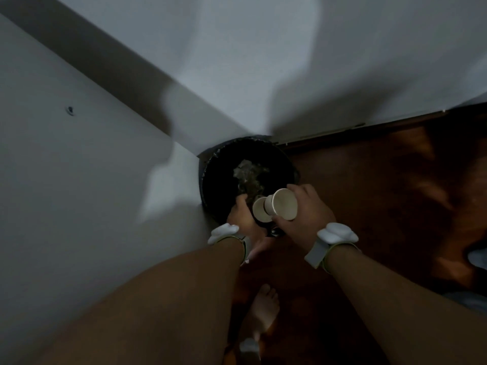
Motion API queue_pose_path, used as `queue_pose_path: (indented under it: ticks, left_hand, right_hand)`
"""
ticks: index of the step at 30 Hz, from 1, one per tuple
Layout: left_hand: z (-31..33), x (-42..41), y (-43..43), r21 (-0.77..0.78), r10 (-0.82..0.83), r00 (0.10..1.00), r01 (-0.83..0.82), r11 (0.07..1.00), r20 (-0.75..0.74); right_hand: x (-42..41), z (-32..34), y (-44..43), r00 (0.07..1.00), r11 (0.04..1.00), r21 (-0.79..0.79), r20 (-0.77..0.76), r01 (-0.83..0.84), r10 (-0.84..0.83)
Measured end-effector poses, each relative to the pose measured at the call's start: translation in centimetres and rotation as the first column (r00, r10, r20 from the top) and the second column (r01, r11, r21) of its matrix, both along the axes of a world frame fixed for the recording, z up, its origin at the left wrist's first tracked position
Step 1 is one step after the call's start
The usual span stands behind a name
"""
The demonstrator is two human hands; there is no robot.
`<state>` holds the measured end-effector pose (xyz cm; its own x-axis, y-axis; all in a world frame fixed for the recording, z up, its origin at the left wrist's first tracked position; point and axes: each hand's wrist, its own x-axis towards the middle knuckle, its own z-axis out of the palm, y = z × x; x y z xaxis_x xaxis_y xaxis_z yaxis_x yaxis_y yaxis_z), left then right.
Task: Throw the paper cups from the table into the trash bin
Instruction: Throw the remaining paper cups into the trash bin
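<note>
Paper cups, two of them, hang over the mouth of the trash bin (210, 177), a dark round bin wedged into the corner where the pale wall (79, 159) meets the wooden floor (369, 193). Taking it from the left: the left hand (241, 214) is curled around the smaller-looking paper cup (261, 210), whose open mouth tips back toward the camera. Just beside it, nearly touching, the second paper cup (284, 208) lies on its side in the right hand (305, 214), the fingers wrapped over its wall. Both wrists carry white bands. Some crumpled waste (250, 175) shows inside the bin, below and beyond the cups. A bare foot (264, 306) stands on the floor under the arms.

The carrying looks finished, and the step in hand seems to be the drop itself. The next move calls for both hands to loosen their hold while the cups are over the opening, well clear of the near rim, so neither bounces out onto the floor.
</note>
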<state>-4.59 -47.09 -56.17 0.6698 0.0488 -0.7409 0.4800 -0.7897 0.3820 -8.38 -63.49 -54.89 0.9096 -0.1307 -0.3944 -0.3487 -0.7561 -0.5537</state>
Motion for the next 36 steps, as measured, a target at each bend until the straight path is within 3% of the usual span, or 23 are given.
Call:
queue_pose_path:
  ticks: [3, 12, 16, 22, 31, 36]
  left_hand:
    - [0.6, -0.2, 0.3, -0.034, 0.075, 0.997, -0.075, 0.997, 0.007]
    - [1.3, -1.3, 1.5, 0.054, -0.005, 1.0, 0.004, 0.999, 0.028]
    - [1.9, -1.0, 1.5, 0.062, -0.017, 1.0, 0.016, 0.998, 0.02]
    - [4.3, 0.1, 0.8, 0.081, -0.033, 0.999, 0.033, 0.996, -0.004]
    - [13.8, 1.6, 0.7, 0.044, -0.068, 0.996, 0.07, 0.997, -0.05]
    - [20.9, 0.8, 1.9, -0.02, -0.2, 0.979, 0.2, 0.98, -0.031]
  right_hand:
    - [1.1, -0.5, 0.7, 0.998, 0.998, 0.014, -0.034, -0.058, 0.059]
    - [2.0, -2.1, 2.5, 0.957, 0.94, -0.196, -0.135, -0.279, 0.256]
    - [2.0, -2.4, 2.5, 0.952, 0.919, -0.255, -0.142, -0.301, 0.272]
    - [1.6, -1.3, 1.0, 0.949, 0.931, -0.214, -0.178, -0.297, 0.262]
    - [-0.5, 8.9, -1.8, 0.967, 0.955, -0.188, -0.157, -0.229, 0.201]
    - [-2.1, 16.3, -2.2, 0.978, 0.968, -0.187, -0.153, -0.167, 0.139]
